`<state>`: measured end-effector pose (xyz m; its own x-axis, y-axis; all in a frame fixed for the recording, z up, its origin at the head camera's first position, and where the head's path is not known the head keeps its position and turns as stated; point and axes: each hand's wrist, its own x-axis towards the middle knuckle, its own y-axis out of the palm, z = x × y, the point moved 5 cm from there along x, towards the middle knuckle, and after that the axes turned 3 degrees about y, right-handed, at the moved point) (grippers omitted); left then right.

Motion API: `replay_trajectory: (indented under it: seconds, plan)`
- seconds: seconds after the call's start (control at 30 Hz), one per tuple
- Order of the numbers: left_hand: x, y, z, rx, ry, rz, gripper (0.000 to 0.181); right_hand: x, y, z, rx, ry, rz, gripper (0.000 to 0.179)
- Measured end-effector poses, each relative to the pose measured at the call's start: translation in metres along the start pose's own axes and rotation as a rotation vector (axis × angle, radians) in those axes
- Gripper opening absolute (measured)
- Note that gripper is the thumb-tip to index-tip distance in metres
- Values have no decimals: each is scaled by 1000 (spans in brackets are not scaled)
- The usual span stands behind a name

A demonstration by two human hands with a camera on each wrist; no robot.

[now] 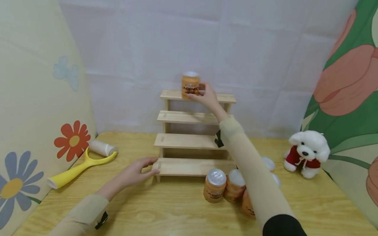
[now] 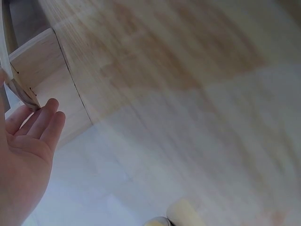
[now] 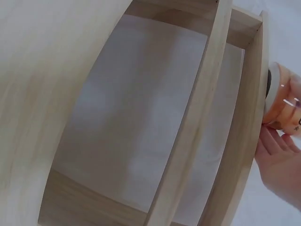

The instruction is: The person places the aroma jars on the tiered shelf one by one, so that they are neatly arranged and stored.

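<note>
My right hand (image 1: 208, 96) grips an orange can (image 1: 190, 86) with dark lettering and a pale lid, upright at the top board of a four-step wooden stand (image 1: 186, 140). In the right wrist view, the base of the can (image 3: 278, 101) is right at the edge of the top board, and the fingers of the right hand (image 3: 282, 165) are beside it. My left hand (image 1: 136, 172) holds the left end of the lowest board. In the left wrist view, fingers of the left hand (image 2: 33, 150) lie against the underside of that board end.
Several more orange cans (image 1: 215, 186) stand on the wooden table (image 1: 153, 213) at the stand's front right, partly behind my right sleeve. A white plush dog (image 1: 308, 152) in red sits at the right. On the left lies a yellow-handled lint roller (image 1: 84, 165). A white cloth (image 1: 141, 42) hangs behind.
</note>
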<state>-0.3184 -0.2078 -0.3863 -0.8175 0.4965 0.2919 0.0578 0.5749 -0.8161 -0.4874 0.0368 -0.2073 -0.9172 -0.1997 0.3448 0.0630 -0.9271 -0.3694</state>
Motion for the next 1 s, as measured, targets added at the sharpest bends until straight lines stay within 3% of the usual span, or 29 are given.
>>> replay_trajectory:
  seconds: [0.1,0.6,1.0]
  plan:
    - [0,0,-1,1,1,5,58,-1,4,0,-2,-6,-29,69]
    - [2,2,-6,7,4,6,60,0,15,1,-92,-40,-156,59]
    - [5,3,-4,-14,4,7,59,-10,5,2,-291,38,-86,62]
